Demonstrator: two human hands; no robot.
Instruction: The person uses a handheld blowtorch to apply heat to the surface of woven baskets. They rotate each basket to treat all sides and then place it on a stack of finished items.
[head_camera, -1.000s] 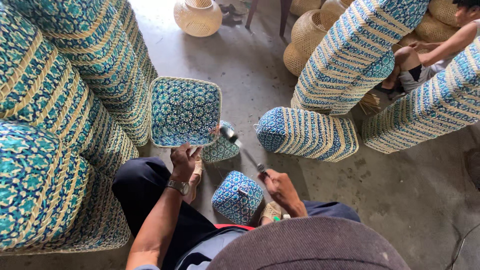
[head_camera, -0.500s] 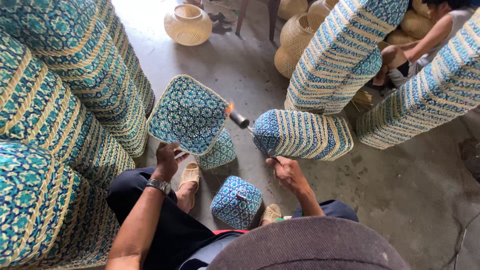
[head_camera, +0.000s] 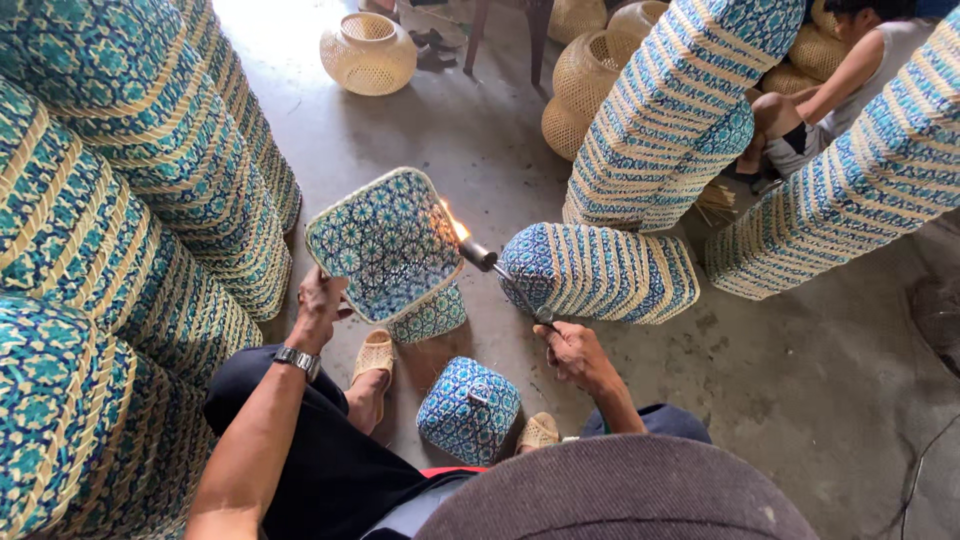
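A woven tray (head_camera: 385, 245) is gripped by the left hand (head_camera: 318, 303) at seven o'clock, a lit torch (head_camera: 490, 265) clenched in the right hand (head_camera: 572, 352); lingering flame could scorch the weave.

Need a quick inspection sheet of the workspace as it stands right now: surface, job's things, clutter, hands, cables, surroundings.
Surface: bare grey concrete floor, stained.
Job's things: blue-patterned woven tray held tilted; lit torch flaming at its edge.
Clutter: small blue woven box between the feet; straw scraps by the stacks.
Hands: left hand grips the tray's edge; right hand holds the torch.
Cables: thin dark cable on the floor, lower right.
Surroundings: stacks of blue woven baskets on both sides; natural wicker baskets beyond; another person seated top right.
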